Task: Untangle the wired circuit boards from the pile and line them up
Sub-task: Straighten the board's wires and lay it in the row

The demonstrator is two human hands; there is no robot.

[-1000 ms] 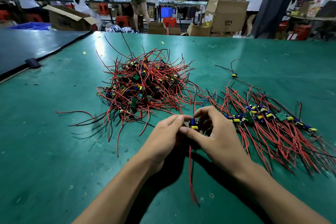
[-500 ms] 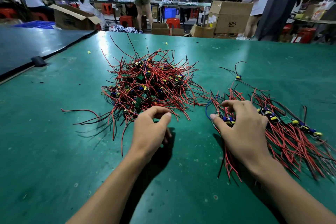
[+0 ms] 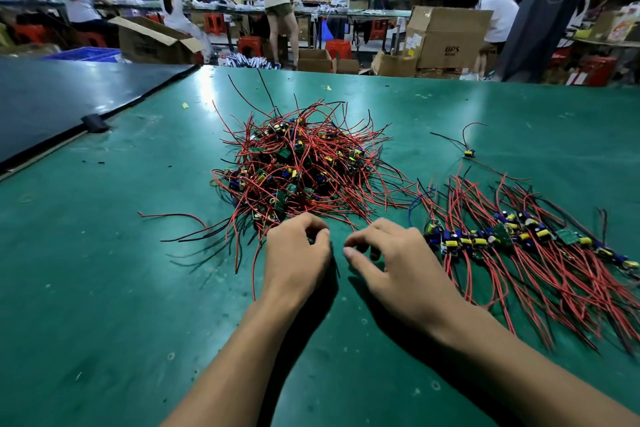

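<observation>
Dead centre on the green table [image 3: 104, 288] sits the pile [image 3: 298, 163], a knot of red and black wires with small green circuit boards and yellow and blue parts caught up in it, loose ends spraying out toward the lower left. Right at its near edge the left hand [image 3: 298, 256] hovers knuckles-up, fingers curled under and tips bunched against the thumb. A thin black wire runs down just beside it, but whether the fingers actually pinch anything I cannot tell. Just beside it, a small gap between them, the right hand [image 3: 401, 263] hangs over bare tabletop, thumb stretched toward the left hand, fingers loosely bent, nothing in its grasp. Over at the right of the frame the row [image 3: 512, 236] of sorted boards lies side by side in a slanting line, wires combed toward the lower right corner. One stray board [image 3: 469, 152] sits alone above the row. Upper left, a dark table [image 3: 69, 97] butts against the green one. Far behind: cardboard boxes [image 3: 446, 38], red stools [image 3: 337, 45], people at benches.
</observation>
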